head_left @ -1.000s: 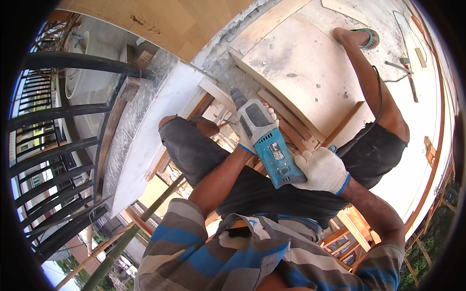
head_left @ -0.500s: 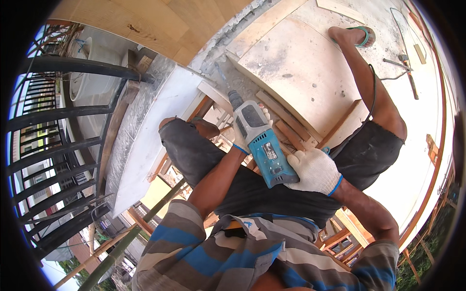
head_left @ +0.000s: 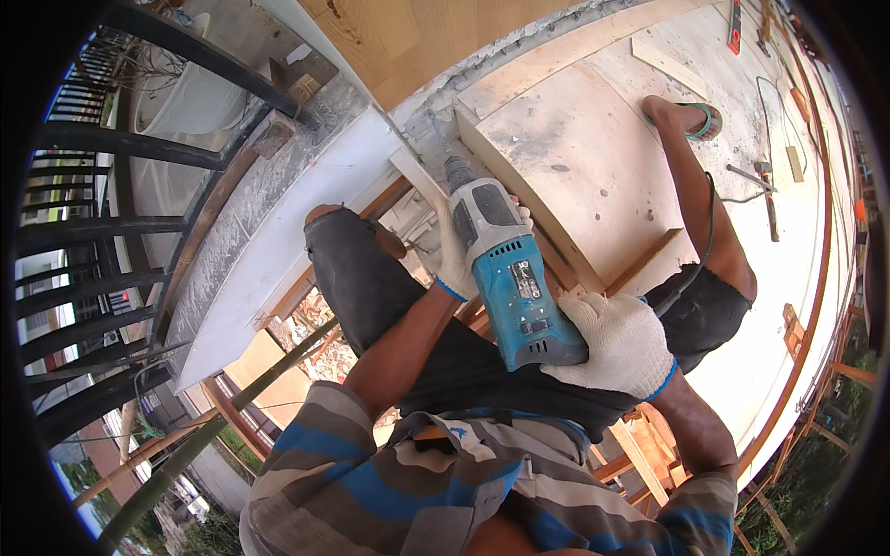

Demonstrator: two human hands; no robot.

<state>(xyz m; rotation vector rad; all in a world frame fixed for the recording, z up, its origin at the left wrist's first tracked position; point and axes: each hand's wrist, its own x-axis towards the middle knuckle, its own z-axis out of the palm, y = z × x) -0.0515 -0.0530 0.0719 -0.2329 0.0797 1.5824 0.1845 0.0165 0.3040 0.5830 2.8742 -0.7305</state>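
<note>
Your view swings while the blue power drill (head_left: 519, 287) stays aimed at the concrete (head_left: 422, 120) by the left corner of the pale panel (head_left: 584, 148), keeping the work lined up. Your gloved left hand (head_left: 453, 255) reaches forward, wrapping its front; your right hand (head_left: 621, 345), drawn back, grips its rear. Whether the bit (head_left: 439, 130) touches is unclear.

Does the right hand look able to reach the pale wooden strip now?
Probably not: the right hand holds the rear of the drill, and the strip lies beyond the right foot.
</note>
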